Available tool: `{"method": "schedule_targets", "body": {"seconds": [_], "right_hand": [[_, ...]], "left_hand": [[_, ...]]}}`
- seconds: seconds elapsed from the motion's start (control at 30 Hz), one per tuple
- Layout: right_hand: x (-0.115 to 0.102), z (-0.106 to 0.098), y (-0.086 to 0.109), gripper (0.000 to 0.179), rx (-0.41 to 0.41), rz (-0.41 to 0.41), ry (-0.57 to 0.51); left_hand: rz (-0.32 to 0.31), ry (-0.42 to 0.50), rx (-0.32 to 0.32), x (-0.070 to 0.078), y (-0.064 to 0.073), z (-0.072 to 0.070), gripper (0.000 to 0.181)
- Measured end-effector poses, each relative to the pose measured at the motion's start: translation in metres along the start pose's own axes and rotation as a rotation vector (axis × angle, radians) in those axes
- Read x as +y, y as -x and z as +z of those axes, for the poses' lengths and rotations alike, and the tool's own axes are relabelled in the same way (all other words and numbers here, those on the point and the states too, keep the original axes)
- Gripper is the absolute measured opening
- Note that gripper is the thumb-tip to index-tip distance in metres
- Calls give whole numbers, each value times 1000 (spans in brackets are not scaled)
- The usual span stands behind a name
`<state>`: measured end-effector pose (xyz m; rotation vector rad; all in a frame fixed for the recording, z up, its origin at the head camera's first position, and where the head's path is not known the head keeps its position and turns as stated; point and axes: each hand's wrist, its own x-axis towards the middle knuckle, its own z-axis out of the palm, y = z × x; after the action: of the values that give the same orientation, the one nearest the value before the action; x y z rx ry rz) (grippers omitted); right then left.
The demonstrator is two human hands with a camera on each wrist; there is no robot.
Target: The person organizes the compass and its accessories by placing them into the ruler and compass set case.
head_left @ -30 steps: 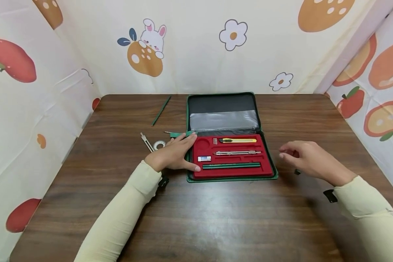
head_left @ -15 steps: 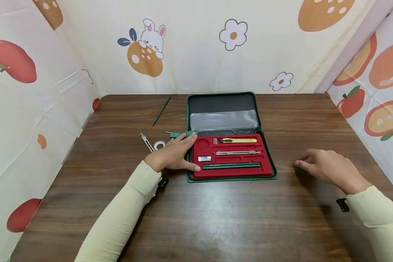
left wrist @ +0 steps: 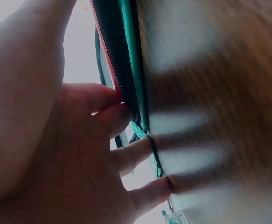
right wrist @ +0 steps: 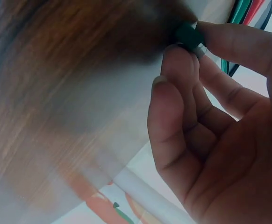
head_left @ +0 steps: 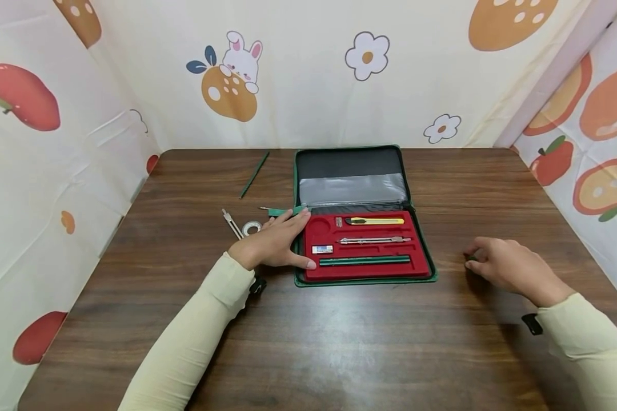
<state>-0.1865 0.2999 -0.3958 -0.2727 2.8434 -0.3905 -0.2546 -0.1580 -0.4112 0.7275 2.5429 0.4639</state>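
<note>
A green zip case (head_left: 366, 281) lies open on the table with a red tray (head_left: 411, 268) in its lower half. My left hand (head_left: 273, 242) rests on the case's left edge, fingers spread and thumb over the tray's corner; in the left wrist view its fingertips touch the case's side. Set in the tray are a yellow utility knife (head_left: 377, 221), a silvery compass (head_left: 374, 240), a white-and-blue eraser (head_left: 322, 249) and green pencils (head_left: 365, 261). Right of the case, my right hand (head_left: 514, 268) pinches a small dark green block (right wrist: 188, 36) with a silvery part, close over the tabletop.
Left of the case lie a green pencil (head_left: 254, 174), a second silvery compass (head_left: 231, 224) and a white ring-shaped roll (head_left: 251, 228), partly behind my left hand. The case's lid (head_left: 349, 161) stands raised at the back. A patterned curtain (head_left: 308, 74) borders the table.
My right hand has moved right and slightly nearer to the small green block on the table, and its thumb and fingers have taken hold of it. My left hand has stayed put.
</note>
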Motion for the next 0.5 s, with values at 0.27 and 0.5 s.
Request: {"method": "schedule_targets", "body": {"seconds": [0.27, 0.5], "right_hand": [[-16, -5, -8, 22, 99, -65, 12], [-49, -11, -29, 20, 162, -151, -37]], "left_hand": [[3, 13, -8, 0, 1, -1, 114], [5, 19, -6, 0, 2, -1, 114]]}}
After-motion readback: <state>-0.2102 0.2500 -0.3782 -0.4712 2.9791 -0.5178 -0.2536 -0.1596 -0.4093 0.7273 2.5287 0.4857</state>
